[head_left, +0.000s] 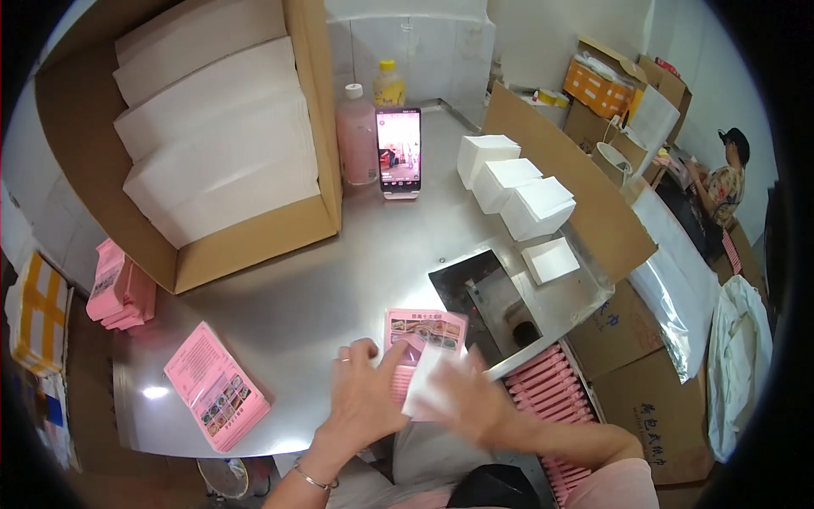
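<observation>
At the near edge of the metal table lies a pink printed packet [428,322] with small food pictures on it. My left hand [365,386] grips its left side, thumb over the top. My right hand [475,394], smeared by motion, holds a white folded paper napkin [429,382] against the packet's lower part. How far the napkin sits inside the packet cannot be made out. To the left, a stack of similar pink packets [218,386] rests on the table. Several stacks of white napkins [534,208] stand at the right back.
A large cardboard box [254,246] full of white napkins stands at the back left. A lit phone [398,153] leans before a pink bottle [357,140]. A dark-framed opening [483,297] is right of the packet, with pink packets [551,386] in rows below. Another person [725,182] sits far right.
</observation>
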